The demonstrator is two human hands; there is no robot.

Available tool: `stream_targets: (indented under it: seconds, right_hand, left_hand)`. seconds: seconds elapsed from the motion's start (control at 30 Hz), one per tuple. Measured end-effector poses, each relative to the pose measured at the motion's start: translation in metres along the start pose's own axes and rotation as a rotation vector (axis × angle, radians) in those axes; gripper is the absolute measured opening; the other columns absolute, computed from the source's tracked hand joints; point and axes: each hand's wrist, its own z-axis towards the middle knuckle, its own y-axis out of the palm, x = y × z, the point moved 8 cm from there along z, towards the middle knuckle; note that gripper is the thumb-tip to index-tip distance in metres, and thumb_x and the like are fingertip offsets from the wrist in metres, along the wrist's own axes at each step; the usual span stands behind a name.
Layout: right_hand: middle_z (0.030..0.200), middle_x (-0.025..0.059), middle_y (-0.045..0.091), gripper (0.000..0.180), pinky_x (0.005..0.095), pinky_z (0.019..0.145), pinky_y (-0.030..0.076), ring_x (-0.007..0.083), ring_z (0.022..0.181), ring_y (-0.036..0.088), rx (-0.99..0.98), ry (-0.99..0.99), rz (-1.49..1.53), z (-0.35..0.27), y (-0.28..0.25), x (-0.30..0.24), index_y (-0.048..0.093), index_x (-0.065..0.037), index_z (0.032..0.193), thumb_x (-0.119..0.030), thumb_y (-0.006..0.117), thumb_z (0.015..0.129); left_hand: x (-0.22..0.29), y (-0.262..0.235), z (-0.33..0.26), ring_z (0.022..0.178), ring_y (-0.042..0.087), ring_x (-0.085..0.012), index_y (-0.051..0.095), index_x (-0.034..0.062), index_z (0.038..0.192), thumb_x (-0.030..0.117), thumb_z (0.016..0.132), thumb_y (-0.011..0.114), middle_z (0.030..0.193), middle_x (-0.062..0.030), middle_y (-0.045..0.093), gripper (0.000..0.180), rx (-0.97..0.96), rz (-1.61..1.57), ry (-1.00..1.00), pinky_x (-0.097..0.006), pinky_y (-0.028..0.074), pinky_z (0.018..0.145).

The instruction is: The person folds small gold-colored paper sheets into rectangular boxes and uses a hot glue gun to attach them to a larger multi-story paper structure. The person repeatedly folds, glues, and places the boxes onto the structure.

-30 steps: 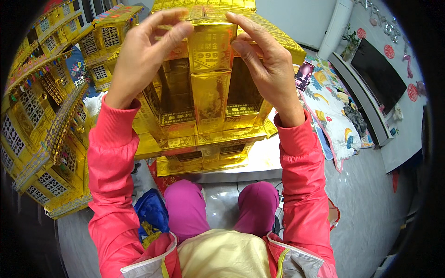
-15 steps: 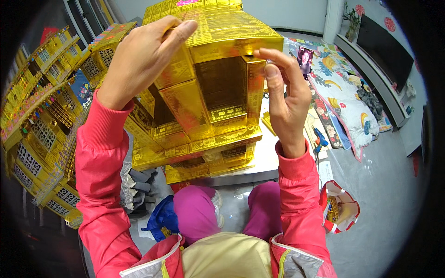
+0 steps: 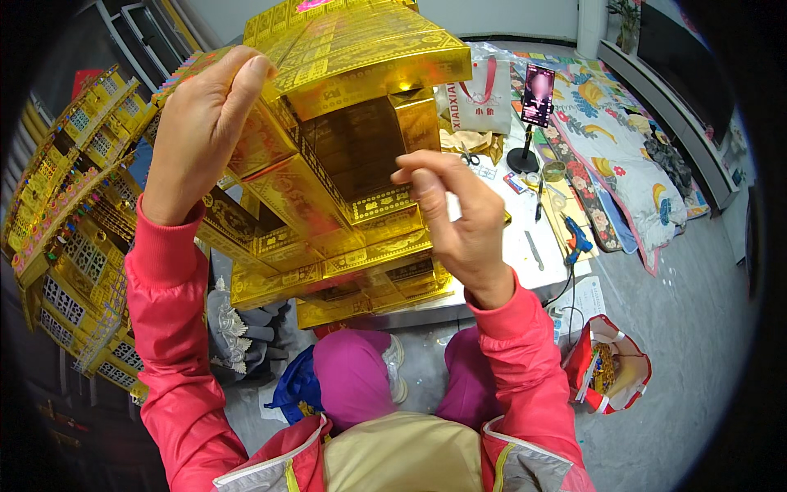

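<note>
A model house of shiny gold paper boxes (image 3: 369,238) stands before me, with stacked tiers, open window-like recesses and an overhanging roof (image 3: 369,66). Its left front roof corner is beside my left hand (image 3: 197,131), which is closed with the thumb against the index finger; whatever it may hold is hidden. My right hand (image 3: 467,221) is raised in front of the right-hand recess, the thumb and index finger curled close together. Anything between them is too small to make out.
Right of the house, the white table holds a blue glue gun (image 3: 579,239), scissors (image 3: 468,156) and a phone on a stand (image 3: 537,98). A red-and-white bag (image 3: 611,365) is on the floor. Another gold model building (image 3: 82,246) fills the left side. Patterned bedding (image 3: 631,172) lies far right.
My right hand has come down and left, away from the roof edge to in front of the recess. My left hand appears farther left and slightly lower. The view has shifted, revealing more of the table.
</note>
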Motion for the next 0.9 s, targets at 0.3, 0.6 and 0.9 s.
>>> stream_targets:
  seconds: [0.3,0.6,0.9]
  right_hand:
    - [0.092,0.0124,0.066,0.013,0.0328,0.074,0.051,0.0264,0.083,0.064,-0.091,-0.162,-0.08,0.008,0.042,-0.008,0.063,0.001,0.104,-0.001,0.057,0.093]
    - [0.103,0.019,0.062,0.023,0.0401,0.084,0.049,0.0359,0.095,0.059,-0.118,-0.121,-0.059,0.011,0.065,0.003,0.058,0.002,0.112,-0.009,0.059,0.091]
    - [0.105,0.0194,0.061,0.023,0.0398,0.082,0.05,0.0356,0.094,0.06,-0.127,-0.088,-0.05,0.014,0.058,0.01,0.057,0.001,0.113,-0.01,0.058,0.093]
  left_hand:
    - [0.002,-0.002,0.002,0.064,0.052,-0.0219,0.063,0.0018,0.1,0.033,0.102,0.045,0.07,-0.0133,0.052,0.036,0.059,-0.051,0.146,-0.033,0.043,0.063]
    - [0.003,-0.003,-0.004,0.062,0.054,-0.0316,0.059,0.0019,0.094,0.033,0.101,0.046,0.069,-0.0164,0.053,0.035,0.061,-0.018,0.064,-0.038,0.044,0.061]
    - [0.009,-0.004,-0.004,0.064,0.053,-0.0354,0.055,0.0015,0.091,0.034,0.101,0.045,0.069,-0.0181,0.052,0.035,0.068,0.07,0.083,-0.04,0.044,0.061]
